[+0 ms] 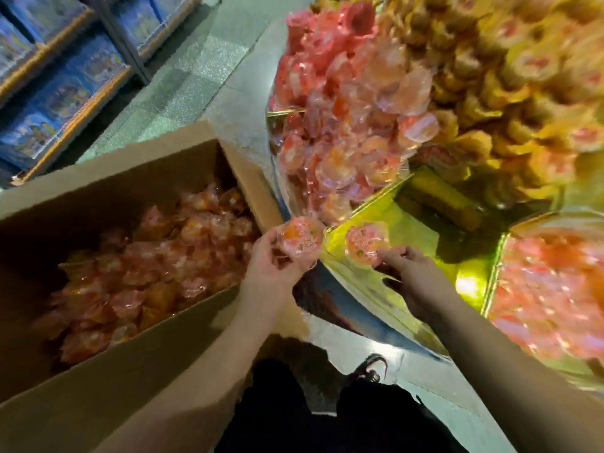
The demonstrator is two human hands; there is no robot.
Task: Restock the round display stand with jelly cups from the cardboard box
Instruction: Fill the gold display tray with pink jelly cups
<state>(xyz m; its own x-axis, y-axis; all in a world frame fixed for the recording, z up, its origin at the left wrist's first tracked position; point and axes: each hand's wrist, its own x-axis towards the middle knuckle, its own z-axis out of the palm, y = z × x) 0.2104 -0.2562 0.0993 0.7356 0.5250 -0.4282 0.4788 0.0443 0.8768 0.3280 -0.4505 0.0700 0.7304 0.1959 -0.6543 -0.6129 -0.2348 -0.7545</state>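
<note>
Dark trousers [327, 416] and a shoe [371, 367] fill the near edge of the head view, with both bare forearms reaching away from them. Left of them stands the cardboard box [137, 338], its brown flaps stiff and matte, its inside heaped with loose jelly cups [147, 273] in crinkled clear plastic, pink and orange.

The left hand [273, 259] grasps one jelly cup [300, 237] from below, fingers curled round its wall, the printed foil lid facing up, right at the box's far right corner beside the stand's rim. The right hand [405, 269] pinches a second jelly cup [366, 245] at its near edge with the fingertips, holding it over a nearly bare mirrored compartment [408, 230] of the round display stand [359, 305].

These cups look light and small, with thin, slightly flexible walls and a glossy skin that is likely slick; the lid seal is probably the weak point, so a grip round the rigid rim or side wall seems safer than pressing the top.

The stand's shiny gold-edged metal dividers reflect yellow light. Far left of the open compartment a pink pile [343, 119] rises high; far right yellow cups [523, 76] are blurred; another pink section [549, 289] lies to the right. Blue packages [58, 93] line shelves far left.
</note>
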